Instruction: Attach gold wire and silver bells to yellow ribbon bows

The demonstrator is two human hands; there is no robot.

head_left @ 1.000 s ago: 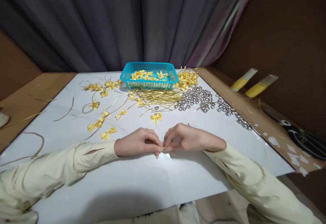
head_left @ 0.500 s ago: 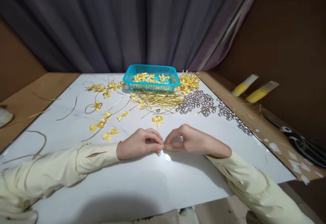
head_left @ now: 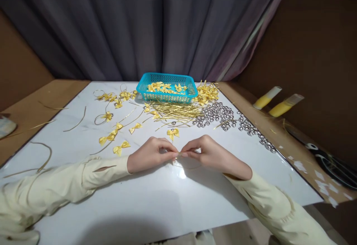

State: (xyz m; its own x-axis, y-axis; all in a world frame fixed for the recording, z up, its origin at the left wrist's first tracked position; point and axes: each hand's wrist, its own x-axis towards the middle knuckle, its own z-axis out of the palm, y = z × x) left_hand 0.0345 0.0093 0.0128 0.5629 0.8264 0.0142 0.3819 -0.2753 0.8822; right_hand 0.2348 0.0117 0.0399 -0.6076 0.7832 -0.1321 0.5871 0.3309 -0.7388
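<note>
Just in front of the blue basket (head_left: 167, 87), at the near middle of the white tabletop (head_left: 156, 208), both hands meet fingertip to fingertip. Furthest left of the basket, loose gold cords (head_left: 41, 155) trail off the table's edge, and nearer in, yellow ribbon bows (head_left: 120, 147) lie scattered. The left hand (head_left: 149, 158) has thumb and forefinger pinched shut on one end of a thin gold wire (head_left: 182, 163), the other fingers curled under. That wire sags in a shallow loop beneath the two hands, just above the tabletop. The right hand (head_left: 214, 155) pinches the wire's other end, fingers likewise closed tight. One bow (head_left: 173, 133) sits between the hands and the basket, which holds more bows. A bundle of gold wires (head_left: 174, 109) lies just before the basket; right of it spread the silver beads (head_left: 217, 113), and well right again two yellow tubes (head_left: 277, 98) lie on the brown board.
</note>
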